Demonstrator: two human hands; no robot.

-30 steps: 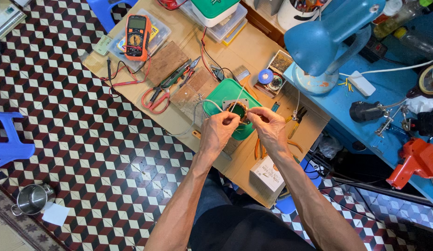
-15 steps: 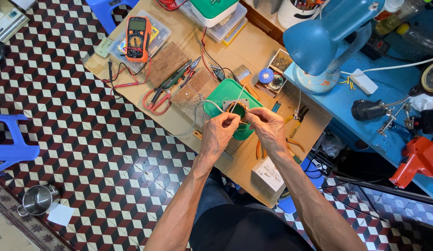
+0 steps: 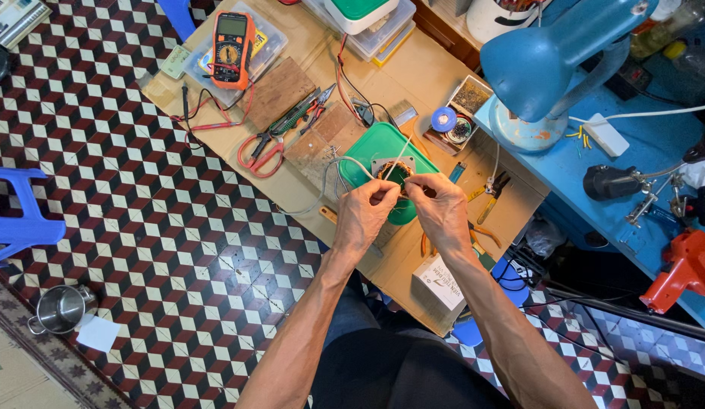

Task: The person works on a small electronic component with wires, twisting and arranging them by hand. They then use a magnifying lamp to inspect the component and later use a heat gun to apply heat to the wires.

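My left hand point(image 3: 365, 215) and my right hand point(image 3: 441, 210) meet over a green plastic tray point(image 3: 368, 148) on a small wooden table point(image 3: 413, 72). Both pinch thin white wires point(image 3: 402, 154) that lead up from a copper-wound motor stator point(image 3: 390, 170) lying in the tray. The fingertips nearly touch each other just in front of the stator, and the hands hide its near side.
An orange multimeter point(image 3: 230, 49) with red and black leads lies at the table's far left. Red-handled scissors point(image 3: 264, 154), pliers point(image 3: 486, 198) and a small cardboard box point(image 3: 438, 281) lie about. A blue desk lamp point(image 3: 545, 64) stands right. A blue stool point(image 3: 19, 221) and metal pot point(image 3: 59, 308) stand on the checkered floor.
The hands have kept close together over the tray, with only small finger movement on the wires. The view has shifted slightly.
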